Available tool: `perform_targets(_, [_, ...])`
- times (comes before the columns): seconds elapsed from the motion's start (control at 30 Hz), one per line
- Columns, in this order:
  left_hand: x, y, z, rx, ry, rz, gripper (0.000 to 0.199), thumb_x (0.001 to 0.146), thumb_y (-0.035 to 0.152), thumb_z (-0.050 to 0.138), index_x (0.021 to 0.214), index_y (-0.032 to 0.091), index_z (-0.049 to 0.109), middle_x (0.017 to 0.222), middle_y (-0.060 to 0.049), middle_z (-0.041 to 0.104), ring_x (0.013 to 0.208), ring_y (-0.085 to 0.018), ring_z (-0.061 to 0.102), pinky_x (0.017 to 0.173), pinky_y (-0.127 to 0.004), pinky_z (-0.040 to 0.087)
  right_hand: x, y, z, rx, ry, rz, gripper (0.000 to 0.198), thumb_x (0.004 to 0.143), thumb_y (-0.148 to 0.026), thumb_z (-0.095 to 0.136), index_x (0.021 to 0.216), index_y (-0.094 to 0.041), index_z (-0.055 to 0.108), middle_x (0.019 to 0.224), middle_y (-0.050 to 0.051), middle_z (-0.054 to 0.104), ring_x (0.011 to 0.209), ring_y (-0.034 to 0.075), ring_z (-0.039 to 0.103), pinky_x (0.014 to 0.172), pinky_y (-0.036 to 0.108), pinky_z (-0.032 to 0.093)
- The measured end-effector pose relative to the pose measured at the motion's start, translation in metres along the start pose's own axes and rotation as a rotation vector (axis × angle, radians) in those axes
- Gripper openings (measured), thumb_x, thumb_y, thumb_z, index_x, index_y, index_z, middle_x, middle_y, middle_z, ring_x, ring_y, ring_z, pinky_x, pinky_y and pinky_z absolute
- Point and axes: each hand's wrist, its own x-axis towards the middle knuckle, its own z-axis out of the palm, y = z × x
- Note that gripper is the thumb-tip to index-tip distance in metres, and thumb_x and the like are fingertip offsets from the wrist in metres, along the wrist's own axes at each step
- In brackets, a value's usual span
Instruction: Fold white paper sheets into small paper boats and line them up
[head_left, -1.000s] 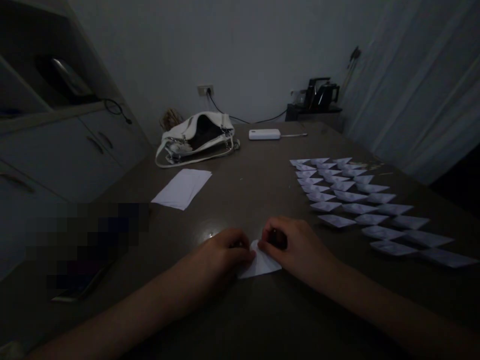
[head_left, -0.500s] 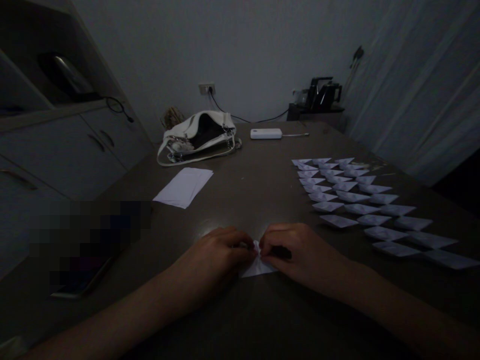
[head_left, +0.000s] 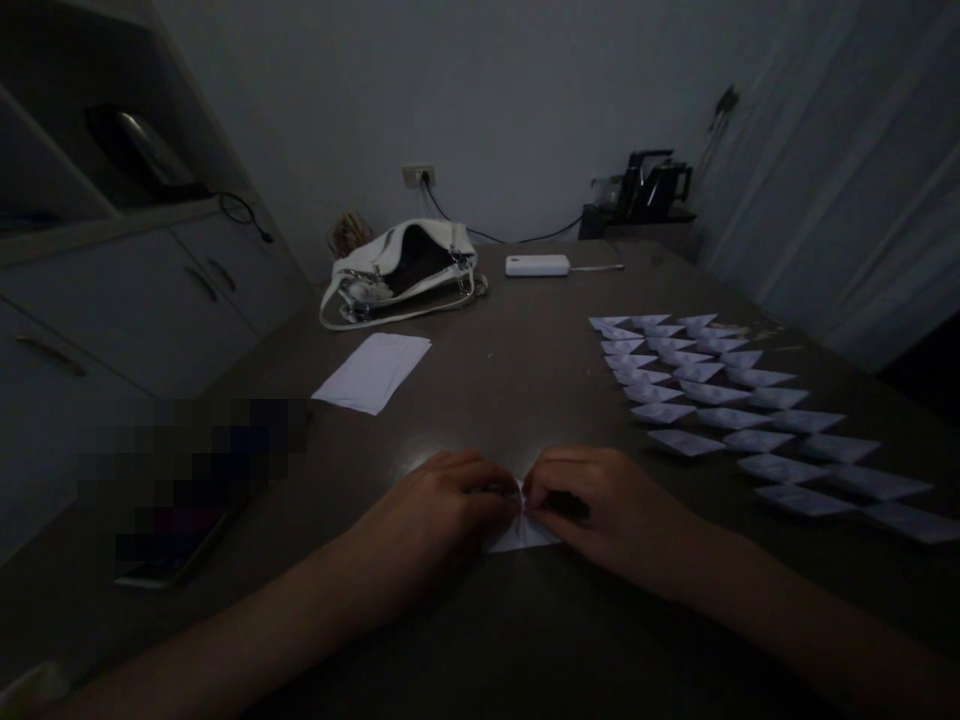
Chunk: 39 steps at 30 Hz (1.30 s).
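A small folded piece of white paper is at the near middle of the table, pinched from both sides. My left hand is closed, its thumb and fingertips on the paper's upper left part. On the other side my right hand pinches the upper right part, with the fingertips of both hands almost meeting. The paper's lower edge spreads out below the fingers; its top is mostly hidden. Several folded paper boats stand in rows to the right of my right hand.
A stack of white paper sheets lies left of centre. Behind it sits a white handbag, with a white power bank and short cable beside it. A phone, partly blurred out, is at the left. Kettles stand at the back right.
My fingertips have drawn slightly closer together over the paper, covering more of its top. The whole view has shifted a little; the boats and the stack have not moved.
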Motion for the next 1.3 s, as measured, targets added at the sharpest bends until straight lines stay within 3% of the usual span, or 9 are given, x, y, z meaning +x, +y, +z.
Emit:
perform_targets(0.47, [-0.0005, -0.0062, 0.0031, -0.136, 0.057, -0.037, 0.021, 0.091, 0.019, 0.046, 0.097, 0.018, 0.066, 0.105, -0.008, 0.062, 0.092, -0.016, 0.056, 0.079, -0.029, 0.043, 0.0003, -0.0034, -0.0007, -0.019, -0.020, -0.004, 0.011, 0.081, -0.008, 0.054, 0.076, -0.015, 0.061, 0.076, 0.003, 0.061, 0.069, 0.011, 0.056, 0.063, 0.021, 0.040])
perform_targets(1.03, [-0.0009, -0.0087, 0.0000, -0.104, 0.030, 0.030, 0.023, 0.088, 0.013, 0.047, 0.098, 0.019, 0.067, 0.099, -0.008, 0.061, 0.090, -0.016, 0.056, 0.076, -0.027, 0.044, 0.0005, 0.0015, -0.0065, 0.078, -0.084, -0.015, 0.015, 0.081, -0.010, 0.056, 0.085, -0.017, 0.069, 0.089, 0.004, 0.067, 0.080, 0.012, 0.062, 0.072, 0.024, 0.046])
perform_targets(1.3, [-0.0009, -0.0087, -0.0009, -0.086, 0.004, 0.020, 0.024, 0.086, 0.009, 0.050, 0.099, 0.020, 0.066, 0.102, -0.006, 0.061, 0.093, -0.016, 0.055, 0.079, -0.027, 0.042, 0.0005, 0.0034, -0.0028, 0.067, -0.067, -0.013, 0.013, 0.079, -0.009, 0.059, 0.084, -0.017, 0.068, 0.084, 0.002, 0.067, 0.077, 0.012, 0.062, 0.070, 0.022, 0.045])
